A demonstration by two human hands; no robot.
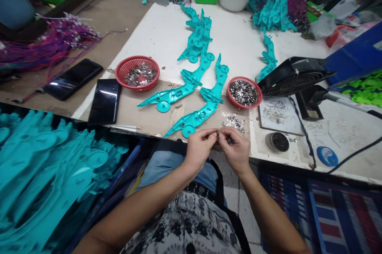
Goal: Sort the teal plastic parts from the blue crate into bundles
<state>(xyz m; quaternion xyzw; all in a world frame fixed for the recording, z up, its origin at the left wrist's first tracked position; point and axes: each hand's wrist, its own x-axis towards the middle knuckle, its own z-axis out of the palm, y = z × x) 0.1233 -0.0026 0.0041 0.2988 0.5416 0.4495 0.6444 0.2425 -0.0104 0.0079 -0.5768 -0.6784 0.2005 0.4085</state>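
Note:
My left hand (199,149) and my right hand (236,149) meet at the table's front edge, thumbs and fingertips pinched together. Between them is a small metal piece (217,132), mostly covered by the fingers. Just beyond my right hand lies a loose cluster of small metal clips (234,122). A turquoise plastic part (197,116) with a round disc at its near end lies in front of my left hand, and a second turquoise part (179,91) is behind it. A red basket (228,96) full of small metal pieces stands past my right hand.
Another red basket (117,71) of metal pieces and two dark phones (104,100) lie left. More turquoise parts (197,39) are stacked farther back. At right are a black fan (294,77), a soldering iron (343,98) with its cable, and a small round tin (270,142). Turquoise parts (59,166) fill the lower left.

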